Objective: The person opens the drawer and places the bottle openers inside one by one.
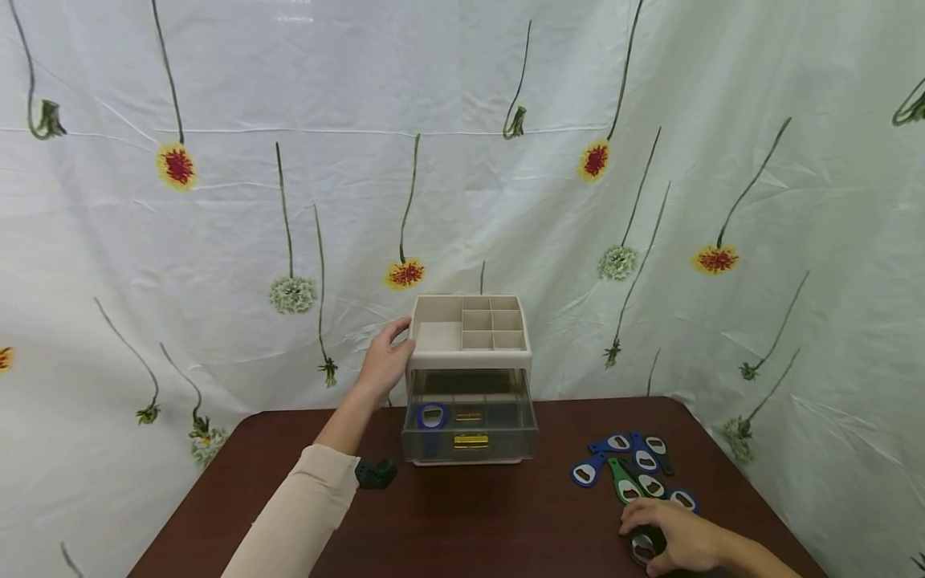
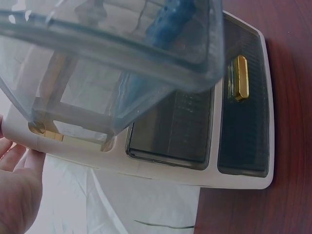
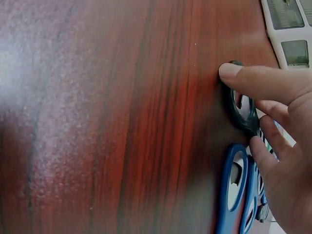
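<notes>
My left hand (image 1: 383, 365) rests its fingers and thumb against the upper left side of a cream drawer organizer (image 1: 470, 359). A clear drawer (image 1: 506, 445) with a gold handle is pulled out from it, and a blue bottle opener (image 1: 432, 416) lies inside. Over on the right, my right hand (image 1: 682, 534) pinches a black bottle opener (image 1: 645, 546) at the table. In the right wrist view, thumb and fingers sit at opposite edges of that black opener (image 3: 234, 109). The left wrist view looks past the drawer to another gold-handled drawer (image 2: 243, 131), closed.
Several blue, green and dark bottle openers (image 1: 645, 461) lie in a loose cluster just beyond my right hand. The organizer's top is split into compartments (image 1: 477, 319). Behind the dark wooden table (image 1: 462, 522) hangs a white flowered curtain (image 1: 462, 201).
</notes>
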Tool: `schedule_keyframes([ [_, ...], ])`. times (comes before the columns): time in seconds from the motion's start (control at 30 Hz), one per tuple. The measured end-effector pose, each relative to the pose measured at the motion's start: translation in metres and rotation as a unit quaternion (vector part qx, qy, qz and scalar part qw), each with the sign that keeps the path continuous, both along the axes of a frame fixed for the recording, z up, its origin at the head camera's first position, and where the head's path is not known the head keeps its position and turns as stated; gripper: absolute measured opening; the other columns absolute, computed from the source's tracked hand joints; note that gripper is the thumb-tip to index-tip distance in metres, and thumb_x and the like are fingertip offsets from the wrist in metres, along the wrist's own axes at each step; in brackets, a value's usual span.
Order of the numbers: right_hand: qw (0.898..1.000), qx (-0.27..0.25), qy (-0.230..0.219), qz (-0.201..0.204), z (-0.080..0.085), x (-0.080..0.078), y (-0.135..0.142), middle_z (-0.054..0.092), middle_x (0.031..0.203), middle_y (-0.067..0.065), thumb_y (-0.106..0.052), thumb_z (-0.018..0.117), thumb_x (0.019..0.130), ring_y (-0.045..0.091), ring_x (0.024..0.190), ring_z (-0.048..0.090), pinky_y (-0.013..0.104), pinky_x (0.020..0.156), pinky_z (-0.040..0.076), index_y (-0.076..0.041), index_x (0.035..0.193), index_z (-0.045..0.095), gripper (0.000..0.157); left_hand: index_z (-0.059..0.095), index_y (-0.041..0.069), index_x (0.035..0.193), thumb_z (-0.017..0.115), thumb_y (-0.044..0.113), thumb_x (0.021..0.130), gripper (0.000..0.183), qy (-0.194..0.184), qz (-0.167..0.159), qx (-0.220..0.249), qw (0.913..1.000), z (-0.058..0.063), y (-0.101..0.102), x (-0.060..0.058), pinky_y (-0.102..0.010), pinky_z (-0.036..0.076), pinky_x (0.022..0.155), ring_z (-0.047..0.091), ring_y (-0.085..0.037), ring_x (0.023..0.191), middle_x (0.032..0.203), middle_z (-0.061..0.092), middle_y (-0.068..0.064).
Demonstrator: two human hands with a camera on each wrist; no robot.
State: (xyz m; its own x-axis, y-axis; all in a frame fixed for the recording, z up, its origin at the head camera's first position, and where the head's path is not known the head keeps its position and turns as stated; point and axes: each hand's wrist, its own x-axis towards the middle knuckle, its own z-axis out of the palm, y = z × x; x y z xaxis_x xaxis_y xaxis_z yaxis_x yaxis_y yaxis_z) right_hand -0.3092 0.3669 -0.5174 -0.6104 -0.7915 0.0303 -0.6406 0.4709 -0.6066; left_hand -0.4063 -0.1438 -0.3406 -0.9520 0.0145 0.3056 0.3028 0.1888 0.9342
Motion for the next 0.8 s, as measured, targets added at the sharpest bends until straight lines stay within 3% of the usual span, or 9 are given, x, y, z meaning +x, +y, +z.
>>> schedule_keyframes([
  [0.1, 1.000, -0.003, 0.011, 0.012, -0.003, -0.002, 0.000, 0.062, 0.127, -0.004, -0.024, 0.085, 0.087, 0.015, 0.114, 0.060, 0.029, 0.084, 0.054, -0.020, 0.124, 0.074, 0.040, 0.039, 0.006, 0.159, 0.050, 0.013, 0.107, 0.053, -0.005, 0.002, -0.002, 1.0000, -0.001, 0.001, 0.002, -0.052, 0.045, 0.107, 0.047, -0.036, 0.140, 0.164, 0.033, -0.012],
  [0.23, 1.000, 0.001, -0.008, -0.011, 0.008, 0.004, -0.013, 0.066, 0.118, -0.009, -0.021, 0.087, 0.084, 0.012, 0.109, 0.061, 0.031, 0.083, 0.055, -0.018, 0.115, 0.079, 0.033, 0.039, 0.006, 0.159, 0.050, 0.014, 0.107, 0.053, -0.007, 0.004, -0.001, 1.0000, -0.003, 0.000, 0.004, -0.053, 0.044, 0.107, 0.046, -0.036, 0.140, 0.164, 0.033, -0.012],
  [0.47, 1.000, 0.002, 0.011, -0.026, 0.016, 0.010, -0.027, 0.068, 0.113, -0.009, -0.018, 0.088, 0.082, 0.010, 0.102, 0.063, 0.033, 0.078, 0.056, -0.017, 0.105, 0.081, 0.024, 0.039, 0.005, 0.159, 0.049, 0.013, 0.107, 0.053, -0.002, -0.001, 0.000, 1.0000, -0.004, 0.001, 0.003, -0.052, 0.044, 0.108, 0.045, -0.036, 0.141, 0.164, 0.034, -0.012],
  [0.63, 1.000, -0.006, 0.019, -0.024, 0.018, 0.010, -0.033, 0.067, 0.109, -0.011, -0.020, 0.088, 0.083, 0.007, 0.097, 0.062, 0.034, 0.077, 0.055, -0.016, 0.104, 0.080, 0.023, 0.039, 0.004, 0.159, 0.050, 0.012, 0.107, 0.053, 0.006, -0.003, 0.001, 1.0000, -0.002, 0.003, 0.000, -0.051, 0.044, 0.108, 0.046, -0.036, 0.140, 0.164, 0.034, -0.013],
  [0.8, 1.000, 0.007, 0.003, -0.015, 0.023, 0.006, -0.037, 0.066, 0.115, -0.005, -0.024, 0.089, 0.082, 0.009, 0.103, 0.061, 0.033, 0.081, 0.055, -0.013, 0.109, 0.080, 0.030, 0.039, 0.003, 0.159, 0.049, 0.011, 0.108, 0.053, 0.007, 0.002, 0.001, 1.0000, 0.000, 0.001, 0.000, -0.052, 0.042, 0.109, 0.045, -0.037, 0.141, 0.164, 0.034, -0.014],
])
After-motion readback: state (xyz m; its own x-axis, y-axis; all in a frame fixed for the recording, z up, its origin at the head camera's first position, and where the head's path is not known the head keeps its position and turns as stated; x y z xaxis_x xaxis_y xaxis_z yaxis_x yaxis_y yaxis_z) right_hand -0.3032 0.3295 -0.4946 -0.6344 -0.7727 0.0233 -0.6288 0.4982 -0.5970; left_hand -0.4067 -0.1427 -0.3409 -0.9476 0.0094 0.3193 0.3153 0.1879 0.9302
